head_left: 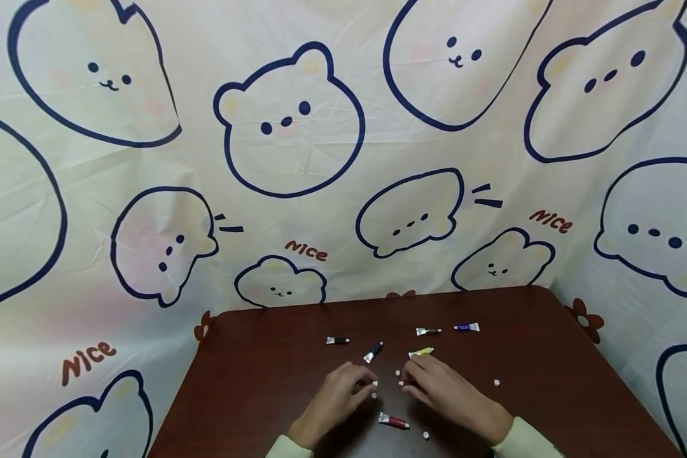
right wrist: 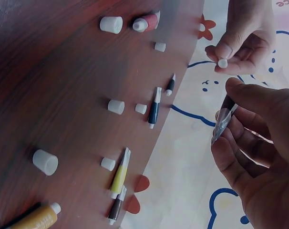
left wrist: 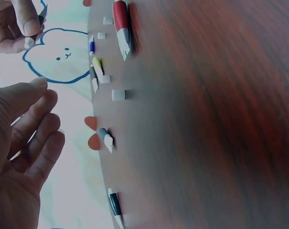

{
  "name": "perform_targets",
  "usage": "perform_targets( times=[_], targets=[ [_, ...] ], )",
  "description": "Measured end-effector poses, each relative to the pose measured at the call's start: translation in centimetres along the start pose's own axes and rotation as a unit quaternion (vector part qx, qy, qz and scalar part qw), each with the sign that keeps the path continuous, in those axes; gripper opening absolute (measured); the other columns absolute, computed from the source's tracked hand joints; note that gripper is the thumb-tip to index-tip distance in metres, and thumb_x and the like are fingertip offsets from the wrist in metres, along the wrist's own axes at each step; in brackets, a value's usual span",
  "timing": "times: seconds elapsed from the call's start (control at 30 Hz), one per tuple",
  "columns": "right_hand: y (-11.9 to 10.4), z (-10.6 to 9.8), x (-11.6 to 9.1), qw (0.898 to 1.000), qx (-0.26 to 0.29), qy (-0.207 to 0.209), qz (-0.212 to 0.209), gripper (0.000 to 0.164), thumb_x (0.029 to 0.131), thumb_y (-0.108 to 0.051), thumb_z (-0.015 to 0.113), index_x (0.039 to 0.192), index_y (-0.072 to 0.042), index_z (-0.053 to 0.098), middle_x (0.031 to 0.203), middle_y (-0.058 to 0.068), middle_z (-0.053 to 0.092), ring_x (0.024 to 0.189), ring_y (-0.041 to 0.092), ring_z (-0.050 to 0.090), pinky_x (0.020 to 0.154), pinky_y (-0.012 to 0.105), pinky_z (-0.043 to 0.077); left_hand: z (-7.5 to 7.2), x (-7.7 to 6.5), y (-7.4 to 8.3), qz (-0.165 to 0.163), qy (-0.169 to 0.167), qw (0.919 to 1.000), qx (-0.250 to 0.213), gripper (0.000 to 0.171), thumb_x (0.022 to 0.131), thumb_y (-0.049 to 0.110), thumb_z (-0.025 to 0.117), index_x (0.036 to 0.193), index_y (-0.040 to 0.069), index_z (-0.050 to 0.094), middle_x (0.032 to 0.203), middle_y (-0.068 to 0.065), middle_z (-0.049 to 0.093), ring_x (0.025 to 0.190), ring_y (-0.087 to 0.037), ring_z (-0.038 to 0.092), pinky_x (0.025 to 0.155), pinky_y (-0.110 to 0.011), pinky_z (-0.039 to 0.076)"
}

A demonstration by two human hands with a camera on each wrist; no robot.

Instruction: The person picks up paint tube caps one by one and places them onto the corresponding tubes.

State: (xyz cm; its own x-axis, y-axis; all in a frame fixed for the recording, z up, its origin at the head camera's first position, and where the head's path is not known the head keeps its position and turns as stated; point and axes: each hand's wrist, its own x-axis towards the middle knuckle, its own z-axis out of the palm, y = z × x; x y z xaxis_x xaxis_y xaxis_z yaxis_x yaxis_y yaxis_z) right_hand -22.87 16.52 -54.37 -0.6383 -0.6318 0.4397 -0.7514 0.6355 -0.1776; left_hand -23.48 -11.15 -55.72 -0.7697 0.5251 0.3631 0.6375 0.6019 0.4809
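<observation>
In the head view my left hand (head_left: 340, 397) pinches a small white cap (head_left: 374, 383) between thumb and finger; that cap (right wrist: 222, 63) shows clearly in the right wrist view. Facing it, my right hand (head_left: 455, 391) holds a small paint tube (right wrist: 223, 119) with a dark band and a silver end. The held tube's white tip (head_left: 401, 383) points toward the left hand, a short gap from the cap. Below the hands a red paint tube (head_left: 394, 421) lies on the table. A yellow paint tube (head_left: 420, 352) lies just beyond the right fingers, partly covered by them.
Across the brown table (head_left: 252, 375) lie a black tube (head_left: 338, 341), a dark blue-green tube (head_left: 373, 352), a brown tube (head_left: 428, 331) and a blue tube (head_left: 466, 327). An ochre tube (right wrist: 37, 219) shows in the right wrist view. Several loose white caps (head_left: 496, 383) are scattered about.
</observation>
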Motion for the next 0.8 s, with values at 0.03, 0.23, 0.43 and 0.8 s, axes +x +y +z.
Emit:
perform_targets(
  times=[0.03, 0.23, 0.43, 0.8],
  targets=[
    [-0.1, 0.0, 0.0, 1.0, 0.003, -0.002, 0.0, 0.021, 0.098, -0.021, 0.083, 0.102, -0.021, 0.063, 0.099, -0.013, 0.056, 0.087, 0.0, 0.05, 0.072, 0.022, 0.05, 0.0, 0.0, 0.1, 0.002, 0.0, 1.0, 0.0, 0.009, 0.098, 0.014, 0.083, 0.106, 0.015, 0.08, 0.097, 0.005, 0.076, 0.091, -0.009, 0.07, 0.077, -0.017, 0.056],
    [-0.7, 0.0, 0.4, 1.0, 0.005, -0.013, -0.004, 0.019, 0.1, -0.022, 0.082, 0.103, -0.019, 0.063, 0.098, -0.012, 0.056, 0.088, 0.001, 0.05, 0.072, 0.022, 0.051, 0.0, 0.1, 0.4, 0.012, -0.004, 0.9999, -0.006, 0.008, 0.099, 0.014, 0.082, 0.107, 0.014, 0.08, 0.099, 0.004, 0.079, 0.093, -0.015, 0.072, 0.079, -0.018, 0.056],
    [-1.2, 0.2, 0.6, 1.0, -0.013, -0.006, -0.022, 0.02, 0.098, -0.023, 0.083, 0.103, -0.019, 0.064, 0.097, -0.012, 0.055, 0.088, 0.001, 0.05, 0.072, 0.02, 0.049, 0.3, 0.2, 0.8, 0.032, 0.002, 0.9995, -0.006, 0.009, 0.097, 0.012, 0.084, 0.105, 0.012, 0.081, 0.098, 0.005, 0.08, 0.093, -0.012, 0.072, 0.08, -0.016, 0.055],
    [-1.6, 0.4, 0.7, 0.999, -0.002, 0.003, -0.036, 0.018, 0.099, -0.024, 0.082, 0.101, -0.021, 0.065, 0.098, -0.012, 0.056, 0.086, 0.0, 0.048, 0.071, 0.018, 0.048, 0.5, 0.2, 1.4, 0.036, -0.011, 0.999, -0.023, 0.008, 0.099, 0.015, 0.081, 0.107, 0.015, 0.08, 0.101, 0.006, 0.081, 0.095, -0.005, 0.069, 0.08, -0.014, 0.054]
  ],
)
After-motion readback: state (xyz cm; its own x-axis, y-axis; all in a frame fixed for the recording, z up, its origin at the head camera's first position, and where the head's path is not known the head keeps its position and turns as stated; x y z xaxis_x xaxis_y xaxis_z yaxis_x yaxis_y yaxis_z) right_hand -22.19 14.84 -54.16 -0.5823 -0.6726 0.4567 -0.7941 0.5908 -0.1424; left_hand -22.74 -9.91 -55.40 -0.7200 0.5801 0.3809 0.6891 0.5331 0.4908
